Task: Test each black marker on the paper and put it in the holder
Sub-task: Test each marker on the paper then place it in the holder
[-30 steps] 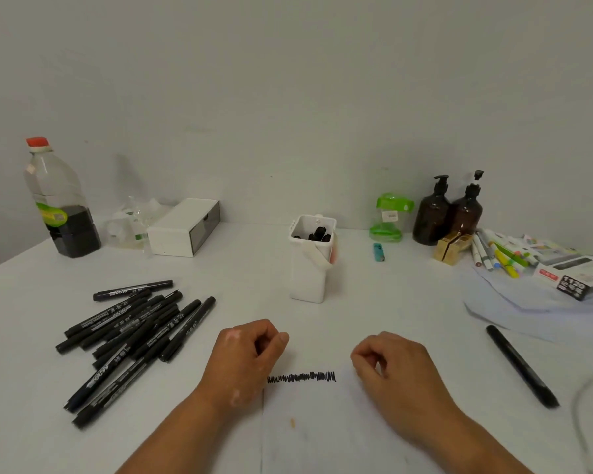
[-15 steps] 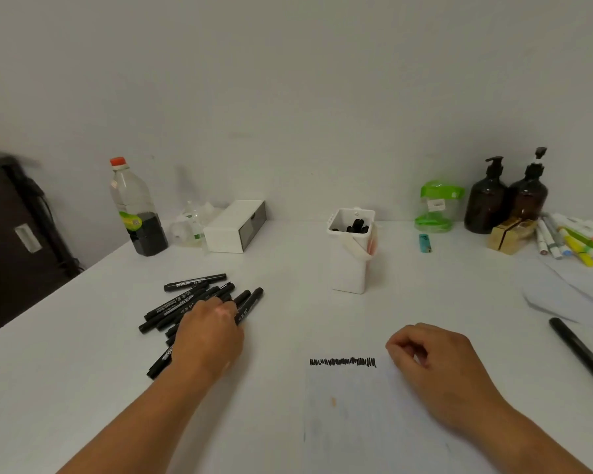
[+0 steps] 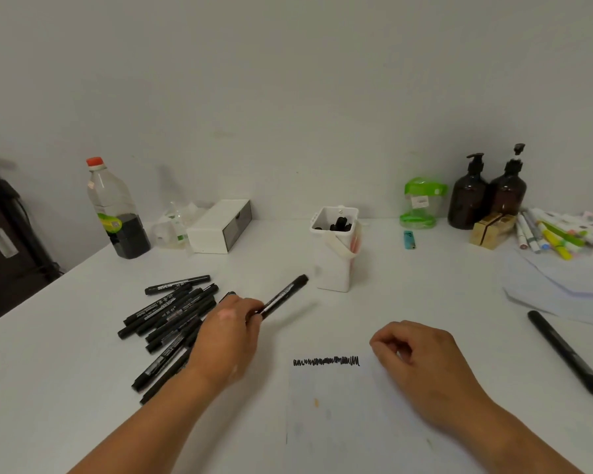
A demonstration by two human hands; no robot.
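Left grip (image 3: 226, 336) pinches one black marker (image 3: 285, 297) by its near end, fingers curled round the barrel. Its long axis runs diagonally, near-left to far-right, far end aimed at the base of the white holder (image 3: 334, 265) and lifted off the worktop (image 3: 425, 289), shadow under it. Right grip (image 3: 421, 364) is loosely curled, holding nothing, resting on the paper (image 3: 339, 415) just right of the black scribble (image 3: 326, 361). The marker pile (image 3: 165, 323) lies left of my left hand, partly under it. The holder has black markers inside. A lone marker (image 3: 565, 352) lies well apart at right. Nothing stands between the held marker and the paper or holder.
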